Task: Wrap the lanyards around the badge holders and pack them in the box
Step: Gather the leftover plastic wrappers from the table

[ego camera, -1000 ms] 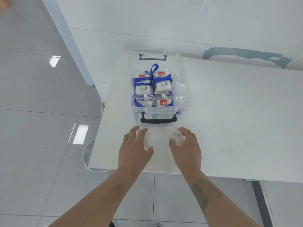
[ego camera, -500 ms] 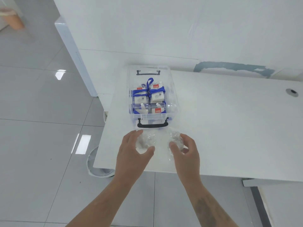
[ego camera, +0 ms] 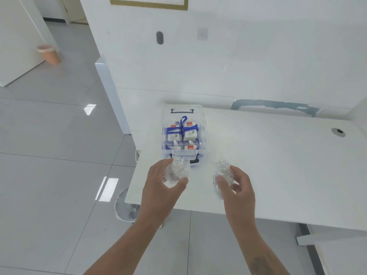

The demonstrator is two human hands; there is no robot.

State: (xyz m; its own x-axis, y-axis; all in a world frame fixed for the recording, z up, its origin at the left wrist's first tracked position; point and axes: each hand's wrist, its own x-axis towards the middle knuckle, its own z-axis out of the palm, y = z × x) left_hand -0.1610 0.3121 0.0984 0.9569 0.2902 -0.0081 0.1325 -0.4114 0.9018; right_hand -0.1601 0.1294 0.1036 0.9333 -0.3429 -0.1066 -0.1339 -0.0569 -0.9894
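Note:
A clear plastic box (ego camera: 205, 129) with black handles stands on the white table (ego camera: 274, 167) near its left end. Inside lie several badge holders (ego camera: 190, 134), with blue lanyards (ego camera: 183, 121) wound around them. In front of the box, my left hand (ego camera: 159, 187) grips a crumpled piece of clear plastic (ego camera: 177, 171) between fingers and thumb. My right hand (ego camera: 239, 188) holds a second crumpled clear piece (ego camera: 222, 169) to the right. The hands are apart, just above the table's front part.
The table's left edge and front edge are close to my hands. A cable hole (ego camera: 338, 132) sits at the far right of the tabletop. A white partition (ego camera: 111, 96) stands left of the table, an orange bin (ego camera: 48, 54) far back on the tiled floor.
My hands, close together on one bundle of clear plastic before, have drawn apart with a piece in each. The view has pulled back and tilted up; the box looks smaller.

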